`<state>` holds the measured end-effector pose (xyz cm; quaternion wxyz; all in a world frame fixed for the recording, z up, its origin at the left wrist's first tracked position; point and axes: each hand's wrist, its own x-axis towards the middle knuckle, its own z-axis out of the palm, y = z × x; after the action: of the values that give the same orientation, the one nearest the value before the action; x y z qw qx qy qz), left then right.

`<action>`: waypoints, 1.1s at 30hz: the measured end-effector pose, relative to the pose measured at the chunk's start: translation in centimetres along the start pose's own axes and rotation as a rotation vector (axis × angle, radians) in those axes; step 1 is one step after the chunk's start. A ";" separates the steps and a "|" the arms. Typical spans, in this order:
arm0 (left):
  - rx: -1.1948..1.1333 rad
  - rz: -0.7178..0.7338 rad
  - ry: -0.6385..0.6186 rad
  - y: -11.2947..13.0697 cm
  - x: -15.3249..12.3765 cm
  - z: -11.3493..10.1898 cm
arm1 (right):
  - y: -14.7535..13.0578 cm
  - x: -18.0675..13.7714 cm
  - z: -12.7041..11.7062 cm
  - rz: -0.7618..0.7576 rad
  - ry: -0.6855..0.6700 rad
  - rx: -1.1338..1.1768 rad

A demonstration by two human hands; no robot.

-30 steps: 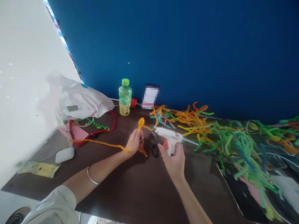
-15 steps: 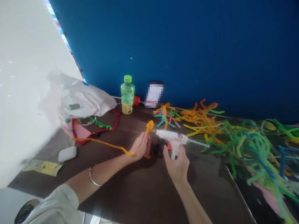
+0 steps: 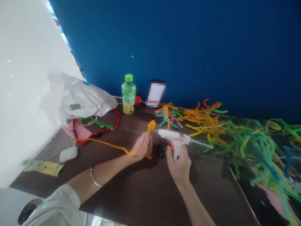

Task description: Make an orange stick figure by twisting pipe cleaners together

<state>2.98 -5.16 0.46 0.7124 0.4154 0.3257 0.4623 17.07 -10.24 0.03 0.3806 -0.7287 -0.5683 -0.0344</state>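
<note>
- The blue wall (image 3: 164, 47) is bounding the rear and is seemingly backing the phone (image 3: 157, 92), whose screen is facing the person.
- The dark table (image 3: 136, 191) is supporting the supplies, which are lying along its back and sides, probably so that the hands are working between them.
- The heap of pipe cleaners (image 3: 258, 147) is spreading across the right side, presumably for easy reach.
- The white bag (image 3: 88, 100) is resting at the back left, apparently out of the hands' way.
- The right hand (image 3: 180, 164) is grasping the glue gun (image 3: 175, 138) by its handle, fingers near the orange trigger; this grip is likely directing the nozzle leftward.
- The left hand (image 3: 141, 147) is pinching the orange piece below its coiled head, probably so that the fingers are not covering that part.
- The bottle (image 3: 128, 102) is standing upright behind the hands.
- The orange piece (image 3: 151, 126) is pointing upward just beside the nozzle; whether the two are touching cannot be told.
- The orange strand (image 3: 105, 144) is reaching the left wrist; any attachment is not showing.
- The glue stick (image 3: 202, 143) is protruding from the gun's rear, evidently for feeding it.
</note>
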 end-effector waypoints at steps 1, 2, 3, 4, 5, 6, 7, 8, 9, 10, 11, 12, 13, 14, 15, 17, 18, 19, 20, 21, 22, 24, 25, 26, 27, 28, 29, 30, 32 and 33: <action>-0.002 0.000 -0.003 0.0 0.0 0.0 | 0.0 0.0 0.0 0.000 0.000 0.001; -0.003 0.000 -0.004 0.0 0.0 0.0 | 0.1 0.0 0.0 0.000 0.002 0.003; -0.004 0.002 -0.005 0.0 0.0 0.0 | 0.1 0.0 0.0 -0.001 0.001 0.006; -0.004 0.004 -0.003 0.0 0.0 0.0 | 0.2 -0.1 0.0 -0.002 -0.002 0.011; -0.003 0.005 0.000 0.0 0.0 0.0 | 0.2 -0.1 0.1 -0.003 -0.007 0.015; -0.002 0.003 0.002 0.0 0.0 0.0 | 0.2 -0.1 0.1 -0.004 -0.013 0.019; -0.002 0.002 0.004 0.0 0.0 0.0 | 0.2 -0.1 0.1 -0.005 -0.021 0.023; -0.003 0.001 0.006 0.0 0.0 0.0 | 0.2 -0.2 0.1 -0.003 -0.029 0.025; -0.005 0.001 0.008 0.0 0.0 0.0 | 0.2 -0.2 0.1 0.001 -0.034 0.025; -0.007 0.001 0.009 0.0 0.1 0.0 | 0.2 -0.2 0.1 0.005 -0.040 0.025; -0.009 0.002 0.012 0.0 0.1 0.0 | 0.2 -0.2 0.0 0.009 -0.050 0.026; -0.010 0.001 0.014 0.0 0.1 0.0 | 0.1 -0.1 0.0 0.013 -0.058 0.029; -0.010 0.000 0.016 0.0 0.1 0.0 | 0.1 -0.1 -0.1 0.015 -0.064 0.033; -0.010 -0.003 0.017 0.0 0.1 0.0 | 0.0 -0.1 -0.1 0.017 -0.067 0.036; -0.010 -0.005 0.019 0.0 0.1 0.0 | 0.0 -0.1 -0.2 0.017 -0.071 0.039; -0.013 -0.008 0.017 0.0 0.1 0.0 | -0.1 -0.1 -0.2 0.016 -0.072 0.035; -0.015 -0.009 0.017 0.0 0.1 0.1 | -0.1 -0.1 -0.2 0.014 -0.070 0.029; -0.019 -0.008 0.018 0.0 0.1 0.1 | -0.1 -0.1 -0.3 0.011 -0.070 0.024; -0.022 -0.008 0.020 0.0 0.1 0.1 | -0.1 -0.1 -0.2 0.006 -0.066 0.019; -0.026 -0.008 0.021 0.1 0.1 0.2 | -0.1 -0.1 -0.2 0.001 -0.061 0.014; -0.028 -0.009 0.023 0.1 0.1 0.2 | 0.0 -0.1 -0.2 -0.004 -0.052 0.007; -0.030 -0.015 0.025 0.2 0.1 0.2 | 0.0 -0.2 0.0 -0.020 -0.024 -0.020; -0.029 -0.017 0.023 0.2 0.1 0.2 | 0.0 -0.2 0.0 -0.030 0.000 -0.039; -0.028 -0.016 0.021 0.3 0.1 0.2 | 0.0 -0.3 0.1 -0.040 0.025 -0.057; -0.028 -0.014 0.018 0.3 0.1 0.2 | 0.0 -0.3 0.2 -0.052 0.050 -0.074; -0.030 -0.011 0.015 0.3 0.1 0.1 | 0.1 -0.3 0.2 -0.063 0.073 -0.086; -0.035 -0.010 0.011 0.3 0.1 0.1 | 0.2 -0.4 0.3 -0.072 0.090 -0.095; -0.041 -0.011 0.007 0.3 0.1 0.0 | 0.3 -0.4 0.3 -0.076 0.101 -0.100; -0.053 -0.011 -0.001 0.2 0.2 -0.1 | 0.5 -0.5 0.3 -0.062 0.114 -0.104; -0.057 -0.007 -0.004 0.2 0.2 -0.1 | 0.6 -0.5 0.3 -0.043 0.121 -0.102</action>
<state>2.87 -4.88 0.54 0.7264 0.3945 0.3124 0.4680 17.34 -10.50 -0.69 0.3759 -0.7313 -0.5573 -0.1154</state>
